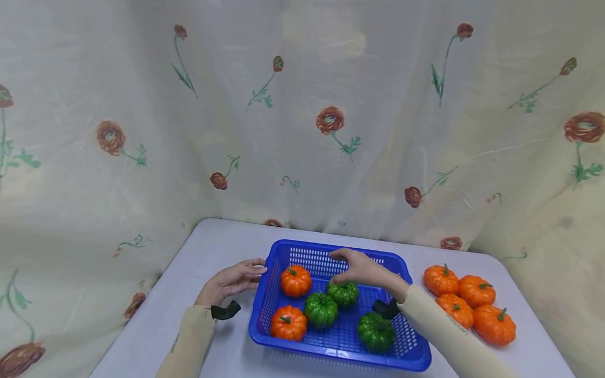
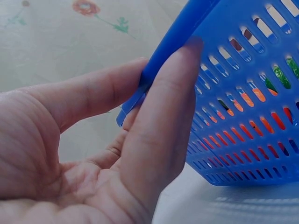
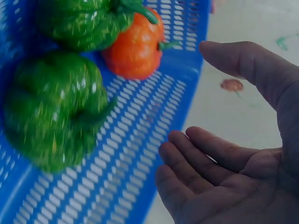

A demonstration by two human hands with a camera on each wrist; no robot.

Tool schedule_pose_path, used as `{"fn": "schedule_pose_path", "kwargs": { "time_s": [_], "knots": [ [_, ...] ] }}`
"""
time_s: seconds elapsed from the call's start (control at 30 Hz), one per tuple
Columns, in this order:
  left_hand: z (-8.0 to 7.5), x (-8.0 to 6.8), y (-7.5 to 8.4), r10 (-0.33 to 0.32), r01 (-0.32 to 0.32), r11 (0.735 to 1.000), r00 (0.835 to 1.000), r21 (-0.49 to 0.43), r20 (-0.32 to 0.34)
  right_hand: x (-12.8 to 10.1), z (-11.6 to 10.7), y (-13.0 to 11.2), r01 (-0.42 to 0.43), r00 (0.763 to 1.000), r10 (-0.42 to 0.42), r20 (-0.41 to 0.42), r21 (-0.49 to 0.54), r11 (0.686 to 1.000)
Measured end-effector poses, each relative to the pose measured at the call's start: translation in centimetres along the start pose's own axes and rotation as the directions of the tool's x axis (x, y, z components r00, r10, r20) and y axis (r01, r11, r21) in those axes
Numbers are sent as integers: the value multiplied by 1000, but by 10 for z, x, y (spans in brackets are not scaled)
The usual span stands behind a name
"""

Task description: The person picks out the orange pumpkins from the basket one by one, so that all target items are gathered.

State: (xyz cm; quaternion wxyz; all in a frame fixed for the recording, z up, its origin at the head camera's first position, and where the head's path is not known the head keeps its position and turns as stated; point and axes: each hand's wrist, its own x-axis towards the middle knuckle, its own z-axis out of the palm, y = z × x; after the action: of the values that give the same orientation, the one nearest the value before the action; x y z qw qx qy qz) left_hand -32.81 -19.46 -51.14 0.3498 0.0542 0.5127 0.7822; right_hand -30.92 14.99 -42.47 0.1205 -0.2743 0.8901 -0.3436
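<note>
While the left hand (image 1: 235, 279) pinches the 9 o'clock rim of the blue slotted basket (image 1: 406, 357) at table centre, the right hand (image 1: 364, 269) hovers inside it, fingers loose and empty, just above a green pumpkin (image 1: 344, 293) at 12 o'clock.

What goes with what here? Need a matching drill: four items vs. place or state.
1. left hand
2. right hand
3. green pumpkins
4. pumpkins outside the basket

a. all orange, on the table right of the basket
b. holds the basket rim
c. inside the basket with two orange ones
d. open, above the basket, holding nothing

Pairs: 1-b, 2-d, 3-c, 4-a
</note>
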Motion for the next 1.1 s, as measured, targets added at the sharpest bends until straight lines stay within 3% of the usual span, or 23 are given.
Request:
{"fn": "schedule_pose_path", "kwargs": {
  "time_s": [0.23,0.53,1.1],
  "knots": [
    [0,-1,0,-4,4,1000,1000,-3,-2,32,23,-12,-35,995,36,92,-12,999],
    [-2,0,0,-5,5,1000,1000,3,-14,63,38,-21,-66,986,79,150,-92,994],
    [-2,0,-2,-11,11,1000,999,-8,-40,77,59,-20,-117,960,143,242,-117,986]
  ]
}}
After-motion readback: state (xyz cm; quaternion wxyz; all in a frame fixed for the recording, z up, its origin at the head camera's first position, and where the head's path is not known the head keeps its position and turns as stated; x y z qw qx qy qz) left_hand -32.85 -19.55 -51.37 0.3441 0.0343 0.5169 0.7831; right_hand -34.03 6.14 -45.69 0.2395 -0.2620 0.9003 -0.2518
